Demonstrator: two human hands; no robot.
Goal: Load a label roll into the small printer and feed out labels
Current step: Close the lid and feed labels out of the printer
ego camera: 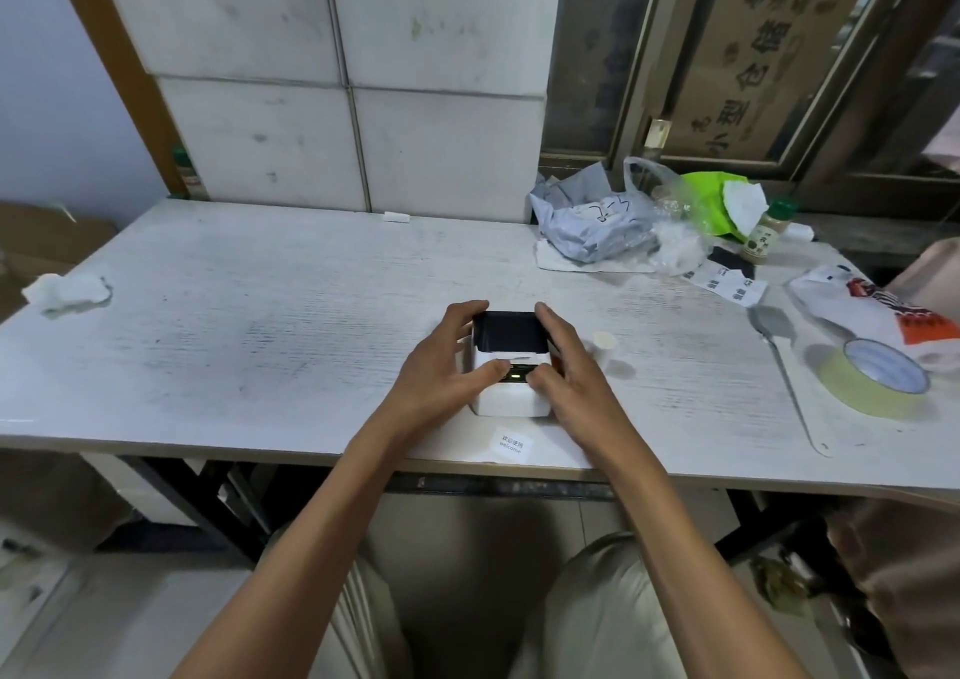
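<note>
The small white printer (511, 397) with a black lid (509, 332) stands near the front edge of the white table (260, 356). A green light glows on its top panel. My left hand (441, 366) clasps its left side, thumb resting on the top beside the light. My right hand (569, 371) clasps its right side, thumb also on the top. A white strip shows at the slot under the lid. One printed label (510, 442) reading "welcome" lies on the table in front of the printer. A small white roll (604, 346) stands just right of my right hand.
A roll of tape (872, 379) and a long spatula-like tool (784, 361) lie to the right. Crumpled bags (597, 221), a green packet (711, 200) and a small bottle (766, 231) crowd the back right. A crumpled tissue (67, 293) sits far left.
</note>
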